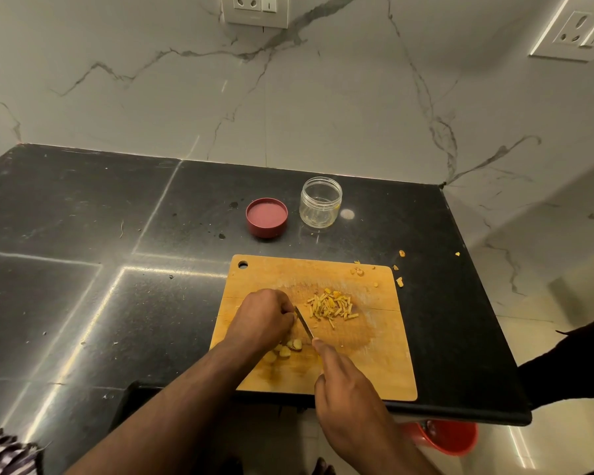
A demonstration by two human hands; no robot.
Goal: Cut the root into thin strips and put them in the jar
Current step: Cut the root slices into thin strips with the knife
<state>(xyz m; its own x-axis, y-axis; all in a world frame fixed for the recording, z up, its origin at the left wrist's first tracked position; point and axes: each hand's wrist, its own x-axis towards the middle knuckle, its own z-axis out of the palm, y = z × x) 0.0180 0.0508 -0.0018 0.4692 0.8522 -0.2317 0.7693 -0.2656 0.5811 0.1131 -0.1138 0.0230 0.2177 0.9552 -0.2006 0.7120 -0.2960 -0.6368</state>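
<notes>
On the cutting board (384, 365), the left hand (264, 320) pins firm, slippery root slices (288, 347) with curled fingertips while the right hand (343, 382) grips the knife (304, 323).

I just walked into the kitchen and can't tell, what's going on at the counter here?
A person is slicing root on a wooden cutting board. The right hand holds a knife, blade down beside the left hand, which is curled over the piece being cut. A pile of thin strips lies on the board, with several thicker root slices waiting near the left wrist. The clear jar stands open behind the board, nearly empty, its red lid beside it.
</notes>
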